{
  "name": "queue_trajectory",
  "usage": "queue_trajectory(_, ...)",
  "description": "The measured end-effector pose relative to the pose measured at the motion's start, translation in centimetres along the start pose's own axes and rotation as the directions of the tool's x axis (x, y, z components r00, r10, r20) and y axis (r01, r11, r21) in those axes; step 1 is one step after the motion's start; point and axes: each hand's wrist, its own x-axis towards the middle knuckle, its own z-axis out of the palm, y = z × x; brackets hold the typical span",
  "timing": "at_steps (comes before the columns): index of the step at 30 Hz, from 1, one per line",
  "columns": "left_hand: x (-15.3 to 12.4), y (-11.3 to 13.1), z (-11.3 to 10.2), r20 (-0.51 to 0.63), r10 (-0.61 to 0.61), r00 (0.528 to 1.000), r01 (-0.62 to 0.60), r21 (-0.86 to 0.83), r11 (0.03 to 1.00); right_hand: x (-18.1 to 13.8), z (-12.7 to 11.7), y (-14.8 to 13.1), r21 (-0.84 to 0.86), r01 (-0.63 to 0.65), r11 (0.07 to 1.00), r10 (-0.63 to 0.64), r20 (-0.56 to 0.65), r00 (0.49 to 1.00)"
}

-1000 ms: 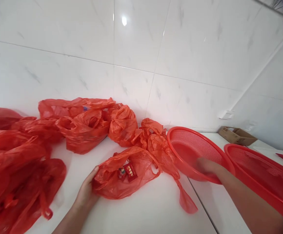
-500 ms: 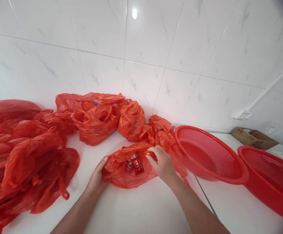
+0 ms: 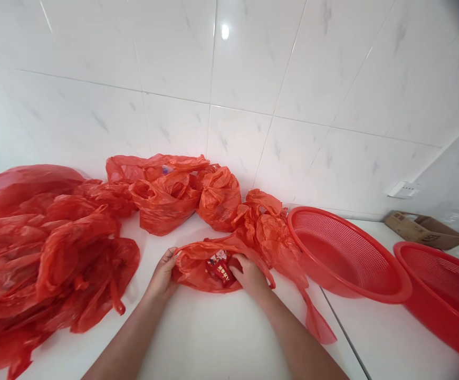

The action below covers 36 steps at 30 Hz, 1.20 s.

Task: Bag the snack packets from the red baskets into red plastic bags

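Head view, and I'm looking down at a white table (image 3: 213,338) set against a tiled wall (image 3: 253,79). Both hands are on one red plastic bag (image 3: 195,264), which lies flat in the middle of the table, closer to the near edge than to the wall. The left hand (image 3: 163,275) is closed on the bag's left rim, fingers curled over the plastic. The right hand (image 3: 251,277) has its fingers tucked into the bag's open mouth, right against the small red packets (image 3: 219,268) inside. I can't tell whether it's pinching one or just touching.

Toward the left edge there's a big heap of red bags (image 3: 55,248). More knotted bags (image 3: 166,195) sit along the back edge by the wall, and one crumpled bag (image 3: 265,221) lies just beside the right hand. To the right of that is a red mesh basket (image 3: 344,243), tilted. A second red basket (image 3: 443,290) sits at the right edge, close by the first. Behind it, in the far right corner, is a cardboard box (image 3: 423,229).
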Motion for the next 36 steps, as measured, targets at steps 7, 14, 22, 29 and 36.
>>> queue_trajectory(7, -4.2, 2.5, 2.3, 0.024, 0.650, 0.760, -0.549, 0.559, 0.621, -0.3, -0.3, -0.3, -0.047, 0.030, 0.998, -0.033, -0.064, 0.997)
queue_trajectory(14, -4.4, 1.5, 5.8, 0.774, 0.147, 0.616, -0.786, 0.593, 0.173, -0.5, -0.3, -1.8, -0.078, 0.126, 0.989, -0.132, -0.086, 0.987)
queue_trajectory(22, 4.0, 0.3, 2.8, 0.720, 0.195, 0.666, -0.681, 0.693, -0.235, -1.0, -0.8, -1.7, 0.086, -0.024, 0.996, 0.012, 0.141, 0.990)
queue_trajectory(29, 3.0, 0.6, 3.4, 0.702, 0.130, 0.700, -0.703, 0.710, -0.047, -0.4, -0.6, -1.0, 0.069, -0.024, 0.997, 0.023, 0.021, 1.000)
queue_trajectory(36, 2.8, -1.3, 2.1, 0.454, 0.220, 0.863, -0.505, 0.773, 0.385, 1.3, -0.6, -2.4, 0.146, 0.073, 0.987, -0.064, -0.060, 0.996)
